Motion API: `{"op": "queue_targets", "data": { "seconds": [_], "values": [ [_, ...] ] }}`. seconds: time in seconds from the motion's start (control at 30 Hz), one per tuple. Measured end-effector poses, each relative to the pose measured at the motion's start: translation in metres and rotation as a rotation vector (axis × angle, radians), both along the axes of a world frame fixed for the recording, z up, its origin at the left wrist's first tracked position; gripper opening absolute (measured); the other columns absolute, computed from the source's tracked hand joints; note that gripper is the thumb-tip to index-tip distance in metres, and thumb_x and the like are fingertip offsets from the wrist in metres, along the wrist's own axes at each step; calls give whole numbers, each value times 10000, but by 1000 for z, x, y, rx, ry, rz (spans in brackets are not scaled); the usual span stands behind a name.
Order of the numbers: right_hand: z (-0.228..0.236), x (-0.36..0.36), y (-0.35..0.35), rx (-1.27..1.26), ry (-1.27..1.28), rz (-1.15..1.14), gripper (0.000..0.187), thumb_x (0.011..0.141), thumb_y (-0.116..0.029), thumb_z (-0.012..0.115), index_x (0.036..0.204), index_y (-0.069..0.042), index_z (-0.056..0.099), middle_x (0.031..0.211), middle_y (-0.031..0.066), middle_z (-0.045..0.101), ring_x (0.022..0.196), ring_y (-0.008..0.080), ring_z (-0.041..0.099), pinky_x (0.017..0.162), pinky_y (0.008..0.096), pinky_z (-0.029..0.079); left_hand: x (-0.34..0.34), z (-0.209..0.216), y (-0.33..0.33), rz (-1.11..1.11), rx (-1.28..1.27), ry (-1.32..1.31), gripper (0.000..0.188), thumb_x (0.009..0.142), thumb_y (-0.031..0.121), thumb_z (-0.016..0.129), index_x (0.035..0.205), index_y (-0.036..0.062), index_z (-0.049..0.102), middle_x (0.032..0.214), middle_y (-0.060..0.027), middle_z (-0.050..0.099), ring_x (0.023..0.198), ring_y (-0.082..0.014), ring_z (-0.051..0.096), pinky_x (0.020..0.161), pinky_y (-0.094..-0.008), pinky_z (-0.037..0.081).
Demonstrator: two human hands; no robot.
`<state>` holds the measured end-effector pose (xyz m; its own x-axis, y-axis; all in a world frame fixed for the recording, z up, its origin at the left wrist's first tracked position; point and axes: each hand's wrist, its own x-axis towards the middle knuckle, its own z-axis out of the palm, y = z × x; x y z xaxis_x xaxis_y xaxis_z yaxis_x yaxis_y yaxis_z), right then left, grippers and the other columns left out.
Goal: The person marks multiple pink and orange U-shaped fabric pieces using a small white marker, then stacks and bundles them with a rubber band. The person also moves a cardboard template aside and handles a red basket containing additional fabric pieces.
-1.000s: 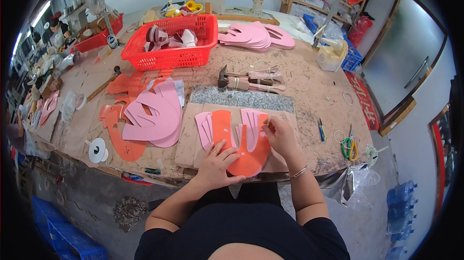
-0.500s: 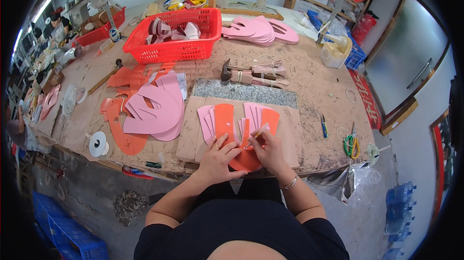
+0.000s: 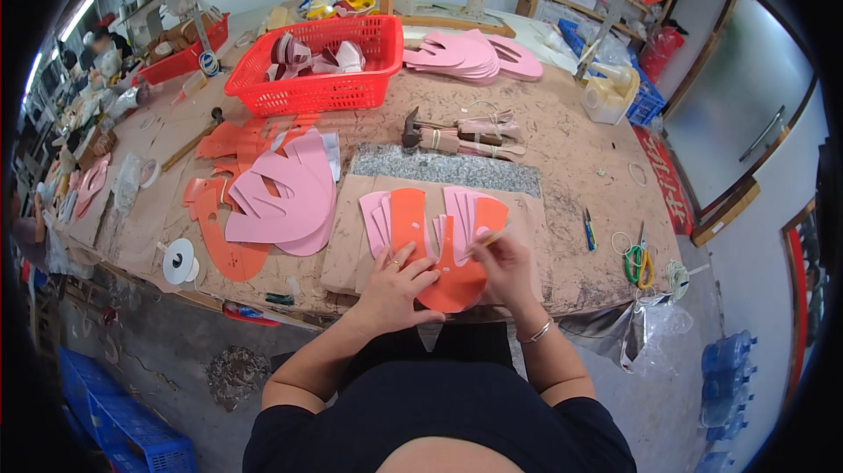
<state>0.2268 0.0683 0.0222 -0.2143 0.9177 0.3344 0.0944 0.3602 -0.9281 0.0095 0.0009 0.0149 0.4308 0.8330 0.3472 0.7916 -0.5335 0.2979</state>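
On a brown board (image 3: pixel 341 253) in front of me lies an orange U-shaped cut piece (image 3: pixel 455 287) over a fanned stack of pink pieces (image 3: pixel 376 220). Fingers spread, my left hand (image 3: pixel 399 288) presses flat on its left side and near edge. My right hand (image 3: pixel 507 267) is over the right arm of the piece, fingertips pinched round a thin yellowish pen (image 3: pixel 494 236), which is partly hidden by the fingers. Small pale marks show on the orange surface.
Left of the board lie more pink pieces (image 3: pixel 279 196) and orange pieces (image 3: pixel 230 249). Beyond it are a hammer (image 3: pixel 411 128), tied bundles (image 3: pixel 474 137) and a red basket (image 3: pixel 325 97). Scissors (image 3: pixel 639 264) and a small blue tool (image 3: pixel 589 229) lie at right; a white spool (image 3: pixel 180 260) sits at left.
My right hand has moved slightly right and lifted off the middle of the orange piece, uncovering a pale mark; the pen has tilted. My left hand stays in place.
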Motion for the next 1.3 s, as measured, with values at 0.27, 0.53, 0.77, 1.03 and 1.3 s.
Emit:
{"op": "queue_targets", "data": {
  "seconds": [0.27,0.53,0.77,1.03,1.3],
  "values": [
    [-11,47,13,-143,451,-236,105,960,-58,593,1056,-19,575,914,85,673,786,139,663,704,261,555,-10,16,14,-131,-151,-97,487,873,486,627,1109,61,664,1232,-103,632,1263,-338,488,1077,-486,337],
    [-27,65,18,-237,598,-307,124,973,-120,597,1080,-66,565,901,79,658,779,159,672,647,254,557,-14,11,21,67,-102,-342,255,933,190,528,1064,6,647,766,-199,627,736,-378,629,653,-462,500],
    [-31,70,17,-255,665,-295,136,965,-129,614,1072,-59,569,901,75,658,761,143,661,641,249,556,-159,35,40,821,735,-469,292,1022,206,427,972,-8,620,795,-179,647,642,-381,606,548,-425,460],
    [-41,69,23,-270,659,-324,107,979,-144,596,1053,-70,574,866,62,648,648,100,589,537,218,481,-145,35,7,626,477,101,368,937,123,494,1290,70,588,1287,-103,621,1197,-353,567,1050,-491,383],
    [-12,52,16,-477,459,23,244,1015,-244,534,1121,-29,582,793,67,642,502,77,503,431,197,371,-1,-2,-12,-41,503,-55,344,896,159,552,1220,192,662,1289,-6,629,1270,-272,529,1133,-513,290]
  ]
}}
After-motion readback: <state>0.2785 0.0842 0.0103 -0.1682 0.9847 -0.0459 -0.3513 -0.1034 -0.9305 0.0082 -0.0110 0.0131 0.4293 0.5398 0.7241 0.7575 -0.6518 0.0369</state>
